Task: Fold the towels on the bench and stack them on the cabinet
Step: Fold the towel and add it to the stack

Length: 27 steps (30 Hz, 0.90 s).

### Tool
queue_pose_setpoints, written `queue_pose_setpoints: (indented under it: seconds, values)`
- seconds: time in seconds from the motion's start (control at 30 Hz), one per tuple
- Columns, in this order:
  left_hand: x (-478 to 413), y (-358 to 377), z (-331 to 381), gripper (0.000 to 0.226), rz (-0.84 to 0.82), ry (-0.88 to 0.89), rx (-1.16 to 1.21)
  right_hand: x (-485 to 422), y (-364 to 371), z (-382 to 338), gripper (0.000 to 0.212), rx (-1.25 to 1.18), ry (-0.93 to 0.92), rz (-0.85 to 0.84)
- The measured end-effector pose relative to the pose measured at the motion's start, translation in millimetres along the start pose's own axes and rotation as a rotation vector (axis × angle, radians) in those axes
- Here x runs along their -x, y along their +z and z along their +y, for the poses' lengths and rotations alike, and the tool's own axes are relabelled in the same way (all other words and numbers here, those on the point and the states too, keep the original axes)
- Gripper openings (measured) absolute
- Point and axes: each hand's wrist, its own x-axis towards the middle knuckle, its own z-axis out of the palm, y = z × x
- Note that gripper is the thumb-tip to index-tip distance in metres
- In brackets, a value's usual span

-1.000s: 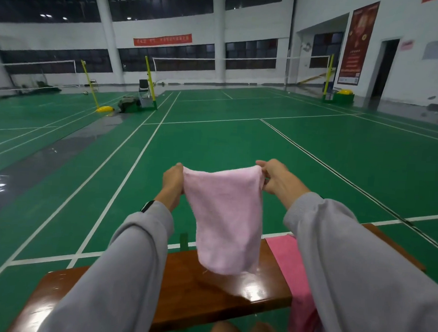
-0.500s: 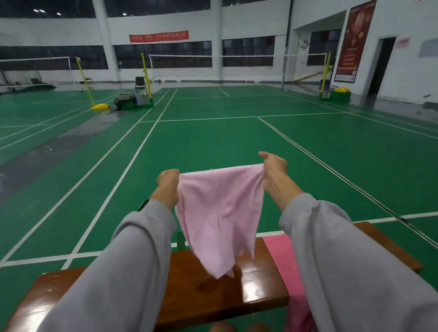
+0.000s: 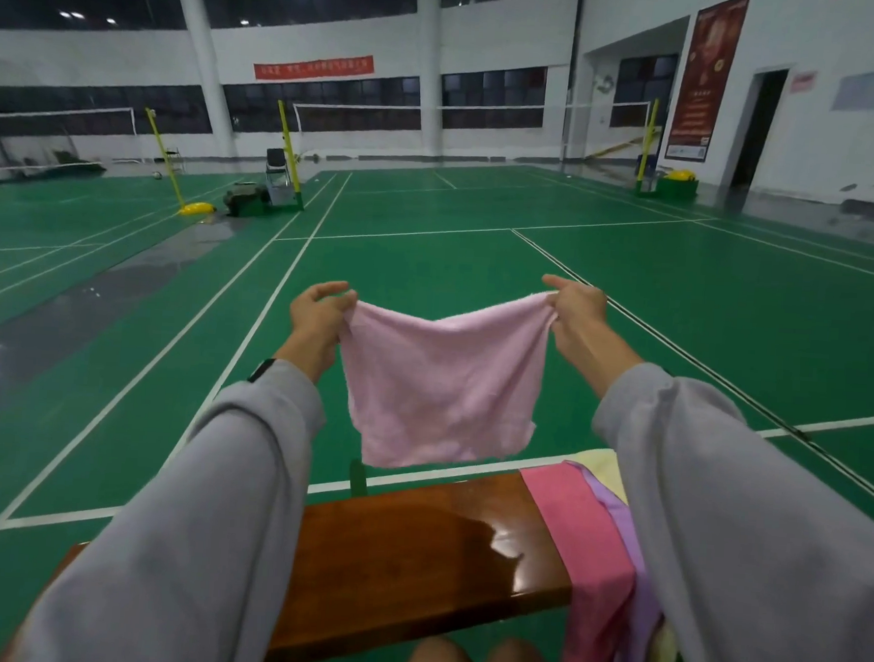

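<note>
From where I stand, the pale pink terry towel (image 3: 441, 387) hangs in the air over the glossy brown wooden tabletop (image 3: 411, 544), clear of it and spread between both hands. The left hand (image 3: 318, 318) pinches its upper left corner in curled fingers (image 3: 331, 289). The right hand (image 3: 576, 313) pinches the upper right corner the same way.

The top edge sags in the middle and the lower hem looks uneven, so I reckon a fold made now would come out crooked. Each hand holds only the tip of a corner. If one slipped, the towel could swing down onto the green court floor (image 3: 429, 258).

Under the right sleeve, a deep pink towel (image 3: 581, 534), a lilac towel (image 3: 623, 521) and a pale yellow towel (image 3: 601, 463) lie draped over the tabletop's edge, and that sleeve could drag them off. The cabinet is not in sight.
</note>
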Motion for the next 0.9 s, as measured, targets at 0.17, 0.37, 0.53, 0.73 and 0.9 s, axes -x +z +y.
queue_pose_setpoints:
  seconds: [0.17,0.37,0.53,0.73,0.9]
  values:
    - [-1,0,-5,0.037,-0.112,0.227,-0.475,-1,-15,9,0.049,0.575,-0.148,-0.150]
    - [2,9,-6,0.038,-0.312,0.449,-1.090,6,-32,-1,0.019,1.317,-0.430,-0.192]
    - [-3,10,-9,0.024,-0.311,0.585,-1.256,6,-44,-12,0.008,1.547,-0.532,-0.105]
    - [6,6,-5,0.013,-0.310,0.789,-1.598,6,-65,-26,0.027,1.684,-0.545,-0.166]
    - [20,21,-8,0.020,-0.248,0.839,-1.697,15,-68,-28,0.028,1.771,-0.592,-0.235]
